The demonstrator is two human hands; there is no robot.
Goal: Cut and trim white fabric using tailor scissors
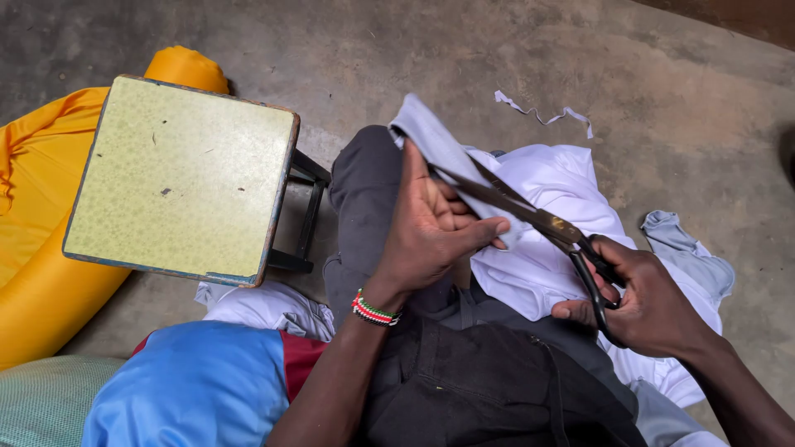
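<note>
My left hand (431,228) pinches a strip of pale grey-white cloth (435,141) that stretches up and away over my knee. My right hand (642,298) grips the black handles of a large pair of scissors (530,211), whose open blades close around the strip just beside my left thumb. A beaded band in red, white and green sits on my left wrist. More white cloth (555,190) lies heaped over my lap and right thigh, under the scissors.
A small stool with a yellow-green top (182,178) stands to the left on the concrete floor. Orange fabric (33,190) bulges behind it. A thin cloth scrap (542,116) lies on the floor ahead. Blue and red cloth (199,381) sits at lower left.
</note>
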